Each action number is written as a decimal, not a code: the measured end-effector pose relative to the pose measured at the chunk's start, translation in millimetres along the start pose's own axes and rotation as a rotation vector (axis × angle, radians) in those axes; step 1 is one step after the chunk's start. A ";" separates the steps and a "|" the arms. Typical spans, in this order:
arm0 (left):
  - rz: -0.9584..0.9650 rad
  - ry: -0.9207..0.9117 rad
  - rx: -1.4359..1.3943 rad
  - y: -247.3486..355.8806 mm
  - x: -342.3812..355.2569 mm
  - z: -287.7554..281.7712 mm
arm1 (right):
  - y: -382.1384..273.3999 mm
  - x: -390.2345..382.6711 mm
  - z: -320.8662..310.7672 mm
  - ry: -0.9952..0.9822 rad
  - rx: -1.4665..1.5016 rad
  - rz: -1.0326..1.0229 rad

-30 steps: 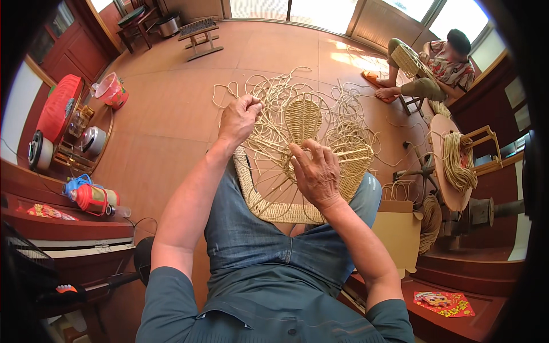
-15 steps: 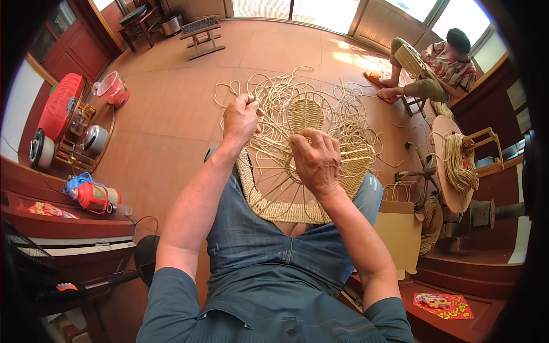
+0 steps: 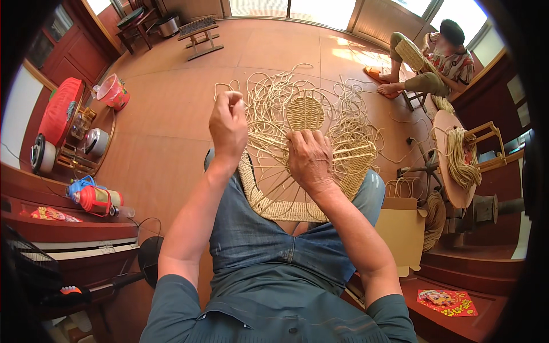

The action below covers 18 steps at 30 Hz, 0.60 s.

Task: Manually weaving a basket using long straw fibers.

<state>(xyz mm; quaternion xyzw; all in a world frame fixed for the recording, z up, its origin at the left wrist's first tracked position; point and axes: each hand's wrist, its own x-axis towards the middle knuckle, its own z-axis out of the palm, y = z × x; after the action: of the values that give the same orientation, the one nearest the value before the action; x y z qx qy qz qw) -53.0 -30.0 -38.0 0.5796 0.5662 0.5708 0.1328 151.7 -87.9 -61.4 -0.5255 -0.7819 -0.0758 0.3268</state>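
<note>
A partly woven straw piece (image 3: 294,212) rests on my thighs, with a thick braided border and thin cords radiating across its open middle. Its small rounded woven panel (image 3: 305,114) stands beyond my knuckles. My right hand (image 3: 311,160) is closed over the cords at the centre of the weave, its fingertips hidden from view. Left of it, my left hand (image 3: 229,128) is raised in a pinch; what its fingers hold is too fine to make out. Loose straw cords (image 3: 269,94) spread in a tangle at the far side of the piece.
At the far right, a seated person (image 3: 452,63) holds another woven piece (image 3: 413,56). A cord bundle (image 3: 462,163) hangs over a round board (image 3: 443,128). Beside my right knee stands a cardboard box (image 3: 394,234). A pink bucket (image 3: 117,93) and red flask (image 3: 96,198) stand left.
My left hand has moved left and slightly up, away from the weave. My right hand has shifted slightly left. The seated person's head has lifted.
</note>
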 end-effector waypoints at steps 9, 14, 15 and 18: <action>-0.020 -0.524 0.145 24.5 -52.1 0.1 | -1.8 1.0 2.4 0.001 0.044 -0.006; -0.113 -0.705 0.098 21.3 -39.4 16.9 | 2.0 0.6 -0.4 -0.008 0.086 -0.031; -0.106 -0.692 0.099 20.5 -39.2 18.2 | 2.9 0.8 -0.7 -0.008 0.085 -0.032; -0.034 -0.624 0.045 20.2 -46.2 15.5 | 6.8 0.9 -2.0 -0.027 0.134 -0.045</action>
<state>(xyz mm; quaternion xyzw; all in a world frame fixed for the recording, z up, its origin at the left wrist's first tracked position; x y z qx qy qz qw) -16.7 -66.2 -50.3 0.7201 0.5201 0.3505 0.2969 158.3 -85.2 -60.8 -0.4855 -0.8013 -0.0235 0.3488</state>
